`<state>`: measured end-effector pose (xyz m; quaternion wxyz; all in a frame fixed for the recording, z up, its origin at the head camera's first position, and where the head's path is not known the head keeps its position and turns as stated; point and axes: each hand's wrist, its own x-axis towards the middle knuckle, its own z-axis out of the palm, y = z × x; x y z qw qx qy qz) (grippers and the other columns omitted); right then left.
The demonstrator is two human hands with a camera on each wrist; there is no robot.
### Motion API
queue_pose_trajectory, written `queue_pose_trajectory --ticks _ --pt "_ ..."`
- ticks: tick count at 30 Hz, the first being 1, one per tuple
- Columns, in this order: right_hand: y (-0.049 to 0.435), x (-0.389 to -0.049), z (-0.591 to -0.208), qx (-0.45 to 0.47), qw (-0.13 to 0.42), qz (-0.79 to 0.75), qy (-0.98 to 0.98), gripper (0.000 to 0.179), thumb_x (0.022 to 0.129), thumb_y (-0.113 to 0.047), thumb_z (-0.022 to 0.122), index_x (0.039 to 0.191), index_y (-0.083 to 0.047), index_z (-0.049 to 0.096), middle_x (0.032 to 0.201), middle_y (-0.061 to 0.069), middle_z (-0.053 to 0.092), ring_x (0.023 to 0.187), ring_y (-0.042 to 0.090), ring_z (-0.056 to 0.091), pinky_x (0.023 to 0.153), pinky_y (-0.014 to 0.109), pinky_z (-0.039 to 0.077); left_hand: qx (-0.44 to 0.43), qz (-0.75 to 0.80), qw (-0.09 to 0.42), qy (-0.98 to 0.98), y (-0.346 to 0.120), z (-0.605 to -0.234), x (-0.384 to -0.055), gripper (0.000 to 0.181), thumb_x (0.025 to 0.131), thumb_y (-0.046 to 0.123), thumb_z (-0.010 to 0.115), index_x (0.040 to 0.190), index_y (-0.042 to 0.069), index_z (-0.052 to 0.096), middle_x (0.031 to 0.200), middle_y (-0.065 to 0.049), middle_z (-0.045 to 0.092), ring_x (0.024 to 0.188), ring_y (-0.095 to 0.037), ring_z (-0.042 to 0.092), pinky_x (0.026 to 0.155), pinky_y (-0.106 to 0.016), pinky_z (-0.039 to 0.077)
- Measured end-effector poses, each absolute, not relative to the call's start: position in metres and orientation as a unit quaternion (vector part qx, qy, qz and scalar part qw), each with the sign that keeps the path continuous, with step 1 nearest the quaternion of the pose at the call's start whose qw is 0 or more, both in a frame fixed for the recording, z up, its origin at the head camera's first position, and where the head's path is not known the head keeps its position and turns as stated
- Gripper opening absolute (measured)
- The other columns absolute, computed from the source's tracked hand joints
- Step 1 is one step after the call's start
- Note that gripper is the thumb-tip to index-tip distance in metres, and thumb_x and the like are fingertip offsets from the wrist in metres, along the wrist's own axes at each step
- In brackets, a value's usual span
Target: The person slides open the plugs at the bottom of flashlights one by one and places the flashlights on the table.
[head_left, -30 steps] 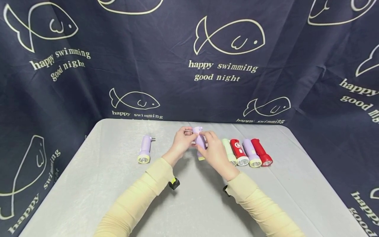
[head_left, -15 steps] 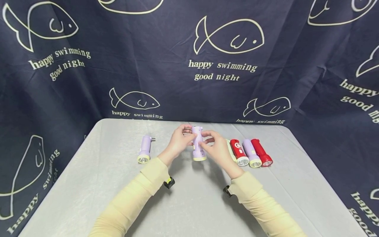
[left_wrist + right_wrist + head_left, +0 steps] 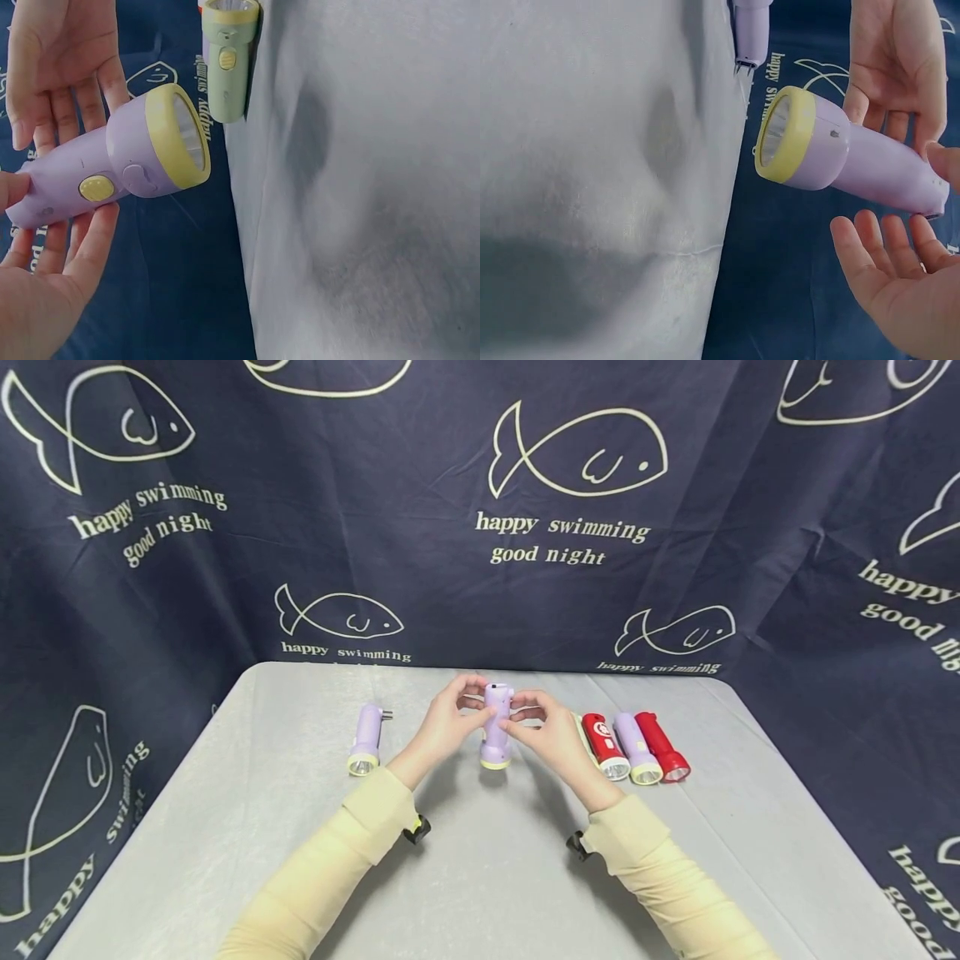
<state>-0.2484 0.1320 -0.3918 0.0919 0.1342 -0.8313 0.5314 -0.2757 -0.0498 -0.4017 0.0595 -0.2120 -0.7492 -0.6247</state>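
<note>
Both hands hold a light purple flashlight [image 3: 496,752] with a yellow rim, lens end toward the person, over the middle of the table. My left hand [image 3: 450,717] grips its left side, thumb on the body and fingers behind. On the other side my right hand [image 3: 547,727] pinches it near the tail, with thumb and a fingertip at the body and the other fingers spread. A yellow switch [image 3: 97,187] shows in the left wrist view. The opposite face, in the right wrist view, shows a smooth purple body [image 3: 881,165] and small slots at the tail.
Another purple flashlight [image 3: 367,731] lies at the left, its metal prongs [image 3: 387,715] folded out. To the right lie a light green flashlight [image 3: 228,82], a red one with a white emblem [image 3: 602,735], a purple one [image 3: 632,735] and a plain red one [image 3: 658,737]. Dark fish-print cloth hangs behind the grey table [image 3: 480,877].
The held flashlight has turned about its length and become more upright in view, moving slightly left. Both hands have shifted left a little; the right fingers have spread from around it.
</note>
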Motion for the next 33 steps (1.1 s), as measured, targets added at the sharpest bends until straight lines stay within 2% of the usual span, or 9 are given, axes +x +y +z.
queue_pose_trajectory --ticks 4,6,9,13,18,27,33 --pt "0.128 -0.236 -0.377 0.142 0.077 0.543 -0.824 0.043 0.078 -0.005 0.076 0.115 0.006 0.057 0.107 0.024 0.064 0.096 0.039 0.063 0.075 0.03 0.055 -0.232 -0.624 0.052 -0.744 -0.052 -0.401 -0.273 0.038 0.082 -0.002 0.068 0.117 0.002 0.055 0.109 -0.018 0.062 0.094 -0.031 0.063 0.083 -0.04 0.054" --pt "0.127 -0.232 -0.372 0.149 0.074 0.545 -0.822 0.042 0.078 -0.003 0.074 0.115 0.008 0.056 0.105 0.025 0.063 0.095 0.041 0.063 0.073 0.026 0.054 -0.238 -0.621 0.041 -0.745 -0.052 -0.4 -0.271 0.039 0.083 -0.001 0.068 0.118 0.004 0.054 0.111 -0.017 0.061 0.096 -0.029 0.063 0.083 -0.037 0.055" --pt "0.129 -0.235 -0.378 0.151 0.064 0.556 -0.815 0.044 0.078 -0.004 0.075 0.117 0.007 0.055 0.106 0.023 0.063 0.096 0.036 0.063 0.073 0.022 0.054 -0.248 -0.61 0.032 -0.752 -0.052 -0.397 -0.267 0.039 0.083 0.001 0.069 0.119 0.006 0.053 0.113 -0.013 0.061 0.098 -0.025 0.063 0.082 -0.031 0.055" --pt "0.133 -0.246 -0.394 0.152 0.052 0.577 -0.801 0.048 0.078 -0.008 0.077 0.12 0.002 0.056 0.107 0.019 0.064 0.097 0.026 0.063 0.078 0.025 0.055 -0.263 -0.602 0.034 -0.753 -0.053 -0.397 -0.264 0.039 0.083 0.002 0.069 0.119 0.007 0.052 0.114 -0.011 0.061 0.099 -0.023 0.062 0.082 -0.028 0.055" --pt "0.134 -0.248 -0.398 0.158 0.048 0.598 -0.784 0.048 0.077 -0.007 0.077 0.119 0.001 0.056 0.107 0.018 0.063 0.096 0.022 0.063 0.079 0.029 0.056 -0.272 -0.607 0.037 -0.746 -0.054 -0.396 -0.262 0.04 0.083 0.002 0.07 0.118 0.008 0.053 0.114 -0.011 0.061 0.1 -0.023 0.062 0.082 -0.029 0.055" --pt "0.133 -0.247 -0.396 0.148 0.035 0.616 -0.773 0.048 0.077 -0.004 0.077 0.12 0.001 0.056 0.108 0.02 0.061 0.099 0.028 0.06 0.078 0.025 0.056 -0.273 -0.613 0.031 -0.74 -0.055 -0.394 -0.26 0.043 0.083 0.002 0.07 0.122 0.003 0.052 0.117 -0.015 0.06 0.103 -0.028 0.061 0.084 -0.032 0.055" --pt "0.127 -0.232 -0.375 0.154 0.036 0.611 -0.776 0.045 0.078 0.001 0.074 0.118 0.007 0.055 0.107 0.024 0.06 0.1 0.035 0.059 0.077 0.024 0.055 -0.273 -0.615 0.029 -0.739 -0.056 -0.377 -0.247 0.042 0.083 -0.002 0.068 0.121 -0.003 0.051 0.116 -0.021 0.06 0.103 -0.033 0.061 0.083 -0.029 0.055"
